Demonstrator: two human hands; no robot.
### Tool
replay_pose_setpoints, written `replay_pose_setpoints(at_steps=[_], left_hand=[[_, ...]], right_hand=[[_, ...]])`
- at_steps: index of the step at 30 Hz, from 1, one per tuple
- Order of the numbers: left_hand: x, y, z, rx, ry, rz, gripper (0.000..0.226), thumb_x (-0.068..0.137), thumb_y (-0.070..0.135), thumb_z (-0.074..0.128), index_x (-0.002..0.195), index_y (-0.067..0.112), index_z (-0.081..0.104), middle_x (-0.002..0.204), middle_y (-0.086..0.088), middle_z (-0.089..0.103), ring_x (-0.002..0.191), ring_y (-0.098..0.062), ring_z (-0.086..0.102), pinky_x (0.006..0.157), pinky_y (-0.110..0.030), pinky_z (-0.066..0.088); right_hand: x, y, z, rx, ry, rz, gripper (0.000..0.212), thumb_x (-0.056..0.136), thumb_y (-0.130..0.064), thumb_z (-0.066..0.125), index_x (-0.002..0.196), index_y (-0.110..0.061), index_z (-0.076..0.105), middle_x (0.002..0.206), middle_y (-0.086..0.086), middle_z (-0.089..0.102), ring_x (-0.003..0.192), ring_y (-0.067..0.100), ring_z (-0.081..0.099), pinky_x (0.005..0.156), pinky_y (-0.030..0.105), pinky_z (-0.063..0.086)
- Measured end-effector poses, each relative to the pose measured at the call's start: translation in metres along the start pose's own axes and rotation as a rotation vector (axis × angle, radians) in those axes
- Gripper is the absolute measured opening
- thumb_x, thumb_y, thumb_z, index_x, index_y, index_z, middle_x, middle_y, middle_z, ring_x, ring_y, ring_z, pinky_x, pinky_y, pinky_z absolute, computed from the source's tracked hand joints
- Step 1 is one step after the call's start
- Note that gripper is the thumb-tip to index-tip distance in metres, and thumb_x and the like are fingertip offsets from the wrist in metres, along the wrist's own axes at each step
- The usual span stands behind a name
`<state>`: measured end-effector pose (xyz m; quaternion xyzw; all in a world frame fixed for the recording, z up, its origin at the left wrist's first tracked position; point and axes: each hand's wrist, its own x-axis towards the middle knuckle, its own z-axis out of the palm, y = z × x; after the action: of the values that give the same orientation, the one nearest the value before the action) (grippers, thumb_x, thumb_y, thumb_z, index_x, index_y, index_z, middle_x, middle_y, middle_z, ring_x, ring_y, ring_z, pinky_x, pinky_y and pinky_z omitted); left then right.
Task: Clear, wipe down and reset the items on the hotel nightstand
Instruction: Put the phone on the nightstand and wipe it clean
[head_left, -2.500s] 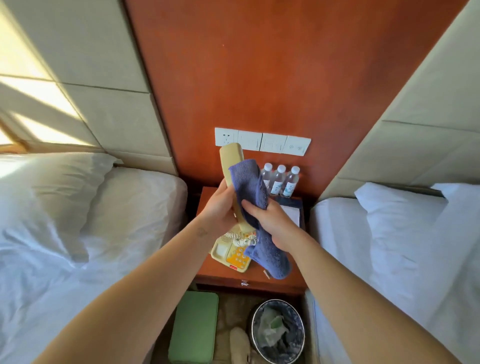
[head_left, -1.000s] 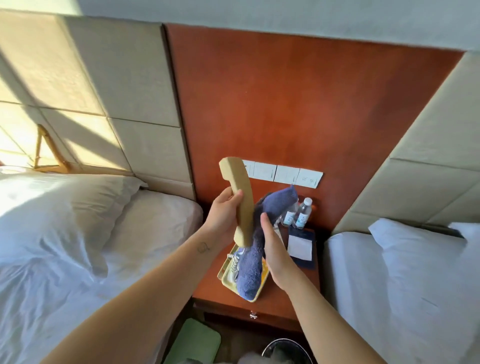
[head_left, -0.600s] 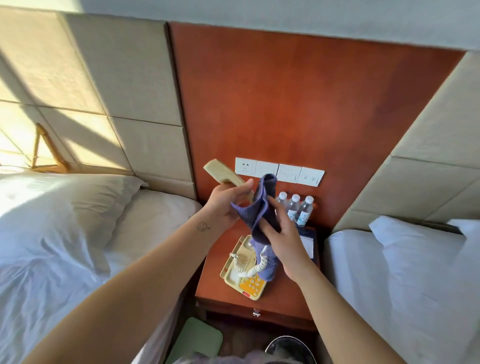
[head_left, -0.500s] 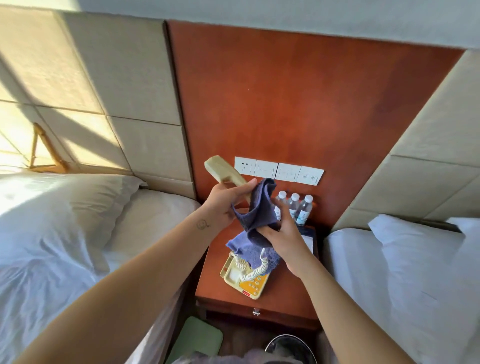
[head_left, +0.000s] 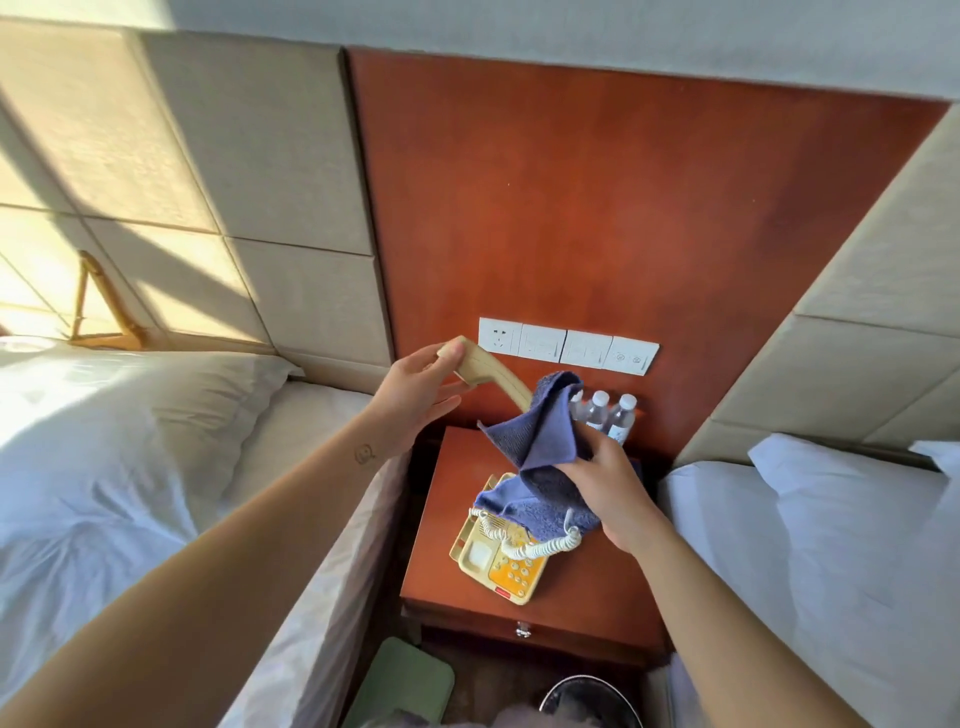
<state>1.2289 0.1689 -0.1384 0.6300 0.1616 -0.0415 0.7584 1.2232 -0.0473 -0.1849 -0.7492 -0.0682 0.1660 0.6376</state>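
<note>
left hand (head_left: 415, 397): closed on one end of the beige plastic telephone handset (head_left: 485, 374), raised above the reddish wooden nightstand (head_left: 447, 545) | right hand (head_left: 605, 480): gripping the blue terry cloth (head_left: 540, 436), wrapped over the handset's other end | beige telephone base (head_left: 496, 558): on the nightstand (coiled cord across it) | three clear water bottles (head_left: 600, 415): at the back.

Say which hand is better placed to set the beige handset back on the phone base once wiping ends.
Left. The left hand already grips the beige plastic handset, lifted above the beige phone base. The right hand is occupied holding the blue terry cloth around the handset's lower end.
</note>
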Motion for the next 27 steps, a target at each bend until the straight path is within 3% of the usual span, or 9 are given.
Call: replay_pose_setpoints(at_steps=[4,6,10,13,15,19,22,25,27], left_hand=[[0.0,-0.006,0.011,0.01,-0.064,0.086,0.029,0.1,0.026,0.052,0.12,0.009,0.063,0.103,-0.009,0.067,0.079,-0.009,0.068,0.073,-0.017,0.054],[-0.002,-0.01,0.02,0.114,-0.105,0.128,0.032,0.1,0.025,0.052,0.123,0.005,0.063,0.101,-0.008,0.067,0.079,-0.008,0.066,0.067,-0.016,0.051],[-0.001,-0.015,0.021,0.22,-0.128,0.165,0.03,0.102,0.02,0.049,0.125,0.009,0.064,0.115,-0.007,0.07,0.101,-0.011,0.064,0.087,-0.023,0.052],[-0.006,-0.016,0.021,0.22,-0.198,0.141,0.026,0.102,0.011,0.043,0.114,0.014,0.065,0.1,0.004,0.071,0.092,-0.003,0.063,0.08,-0.016,0.05],[-0.007,-0.015,0.021,0.155,-0.19,0.089,0.027,0.105,0.019,0.038,0.109,0.019,0.065,0.099,0.01,0.07,0.101,-0.005,0.061,0.082,-0.017,0.047],[-0.015,-0.023,0.021,0.103,-0.186,-0.031,0.04,0.104,0.047,0.029,0.136,0.029,0.045,0.127,0.012,0.057,0.121,-0.006,0.051,0.107,-0.029,0.033],[-0.027,-0.037,0.022,0.346,-0.176,0.029,0.038,0.094,0.052,0.051,0.121,0.025,0.052,0.12,0.002,0.059,0.101,-0.008,0.059,0.099,-0.037,0.046],[-0.027,-0.051,0.022,1.031,-0.236,0.185,0.053,0.08,0.049,0.074,0.114,0.016,0.054,0.112,0.0,0.051,0.099,-0.019,0.058,0.086,-0.034,0.048],[-0.028,-0.056,0.02,1.238,-0.216,0.315,0.044,0.083,0.038,0.073,0.111,0.011,0.053,0.107,-0.006,0.058,0.097,-0.026,0.057,0.081,-0.035,0.044]], right_hand=[[0.011,-0.016,0.001,-0.133,-0.035,-0.037,0.019,0.092,-0.02,0.064,0.11,-0.025,0.064,0.102,-0.011,0.071,0.098,0.006,0.064,0.075,0.019,0.046],[0.017,-0.026,0.005,-0.161,-0.027,-0.064,0.015,0.092,-0.017,0.063,0.105,-0.025,0.064,0.094,-0.013,0.069,0.091,0.002,0.064,0.07,0.016,0.045],[0.024,-0.046,0.007,-0.208,-0.054,-0.072,0.021,0.091,-0.022,0.065,0.112,-0.023,0.062,0.098,-0.011,0.068,0.092,0.003,0.063,0.068,0.018,0.045],[0.028,-0.054,0.012,-0.226,-0.068,-0.026,0.027,0.09,-0.027,0.065,0.117,-0.026,0.061,0.103,-0.009,0.068,0.096,0.009,0.063,0.074,0.024,0.048],[0.03,-0.053,0.017,-0.164,-0.034,-0.008,0.031,0.089,-0.029,0.066,0.12,-0.028,0.059,0.108,-0.008,0.067,0.099,0.011,0.063,0.079,0.027,0.05],[0.04,-0.056,0.021,0.157,0.269,0.068,0.032,0.086,-0.026,0.07,0.115,-0.021,0.056,0.105,-0.004,0.065,0.097,0.017,0.063,0.073,0.028,0.047],[0.051,-0.062,0.023,0.283,0.498,0.148,0.051,0.079,-0.027,0.074,0.12,-0.013,0.047,0.111,0.003,0.06,0.099,0.023,0.058,0.079,0.033,0.046],[0.055,-0.062,0.031,0.302,0.559,0.165,0.06,0.076,-0.028,0.076,0.122,-0.01,0.042,0.111,0.005,0.057,0.1,0.026,0.057,0.09,0.041,0.049],[0.053,-0.058,0.033,0.342,0.563,0.153,0.058,0.076,-0.026,0.076,0.122,-0.009,0.045,0.112,0.005,0.06,0.102,0.025,0.059,0.092,0.044,0.05]])
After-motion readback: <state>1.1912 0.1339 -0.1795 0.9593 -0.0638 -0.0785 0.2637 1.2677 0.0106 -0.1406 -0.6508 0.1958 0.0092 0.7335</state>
